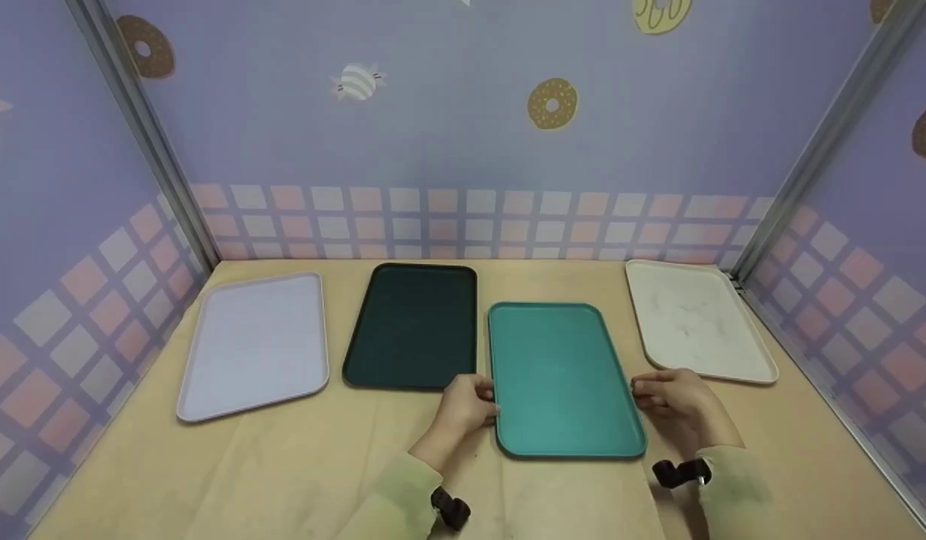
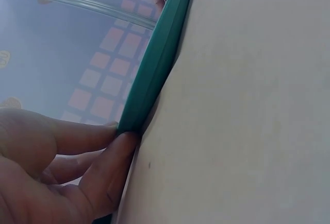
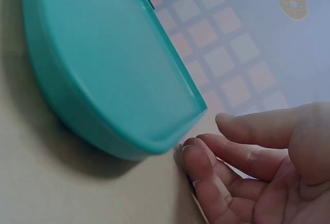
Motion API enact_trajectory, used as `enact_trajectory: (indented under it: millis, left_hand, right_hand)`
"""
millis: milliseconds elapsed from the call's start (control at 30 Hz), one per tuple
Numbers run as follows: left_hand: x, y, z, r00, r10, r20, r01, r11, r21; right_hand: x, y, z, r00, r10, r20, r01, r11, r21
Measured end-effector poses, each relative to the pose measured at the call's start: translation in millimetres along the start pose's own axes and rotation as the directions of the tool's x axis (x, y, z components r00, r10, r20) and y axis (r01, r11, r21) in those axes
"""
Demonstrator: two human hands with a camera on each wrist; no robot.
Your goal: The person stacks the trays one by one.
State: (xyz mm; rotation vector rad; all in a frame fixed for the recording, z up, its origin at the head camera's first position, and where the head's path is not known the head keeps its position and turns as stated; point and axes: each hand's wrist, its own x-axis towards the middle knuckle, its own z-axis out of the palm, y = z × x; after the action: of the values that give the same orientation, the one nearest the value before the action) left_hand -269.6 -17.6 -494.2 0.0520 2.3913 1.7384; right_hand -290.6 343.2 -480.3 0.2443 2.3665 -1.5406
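A teal rectangular tray [image 1: 560,375] lies on the table between my two hands, its long sides running away from me. My left hand [image 1: 464,405] pinches its left rim; in the left wrist view the thumb and a finger meet at the raised teal edge [image 2: 154,64]. At the opposite side my right hand [image 1: 676,394] is close beside the right rim. In the right wrist view its thumb and bent fingers [image 3: 242,157] are spread a little, just off the tray's edge [image 3: 111,131], with nothing between them.
A dark green tray [image 1: 414,326] lies left of the teal one, and a pale lilac tray [image 1: 260,345] farther left. A white marbled tray [image 1: 691,319] is at the back right. Patterned walls [image 1: 448,150] enclose the cloth-covered table [image 1: 283,472] on three sides.
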Motion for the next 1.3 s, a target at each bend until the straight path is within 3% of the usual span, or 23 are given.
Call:
enact_trajectory:
  millis: [200,400,533,700,800,1000,1133,1200,1300]
  left_hand:
    - [-1.3,-0.1,0.6,1.0,0.014,-0.007,-0.014,1.0,0.011]
    - [-1.4,1.0,0.2,0.999,0.031,-0.025,-0.03,0.999,0.04]
    - [-0.6,2.2,-0.5,0.999,0.046,-0.027,-0.044,0.997,0.058]
    - [-0.1,2.7,0.4,1.0,0.019,-0.007,-0.019,0.999,0.029]
    - [-0.5,1.9,1.7,1.0,-0.009,0.006,0.009,1.0,0.02]
    - [-1.8,0.5,2.6,1.0,-0.022,0.003,0.022,1.0,0.013]
    - [-1.9,0.4,2.5,1.0,-0.019,0.008,0.019,1.0,0.006]
    - [-1.6,0.5,2.6,1.0,-0.014,0.009,0.014,1.0,0.009]
    - [-1.3,0.2,2.5,1.0,-0.009,0.011,0.009,1.0,0.008]
  right_hand:
    - [-5.6,2.4,-17.1,1.0,0.01,-0.012,-0.009,0.996,0.087]
    - [-14.9,9.5,-45.6,0.991,0.05,-0.122,-0.031,0.988,0.153]
    - [-20.1,15.2,-62.1,0.975,0.045,-0.217,0.02,0.957,0.289]
    - [-23.6,22.0,-76.6,0.921,0.119,-0.371,0.085,0.868,0.489]
    - [-22.5,25.4,-85.5,0.874,0.192,-0.446,0.085,0.844,0.529]
    - [-10.6,26.3,-108.2,0.794,0.281,-0.539,-0.012,0.894,0.448]
    - [-0.8,31.8,-119.6,0.755,0.289,-0.589,-0.042,0.917,0.397]
    - [3.8,37.4,-124.8,0.743,0.306,-0.595,-0.041,0.909,0.416]
    - [9.0,46.6,-130.3,0.742,0.309,-0.594,-0.045,0.908,0.417]
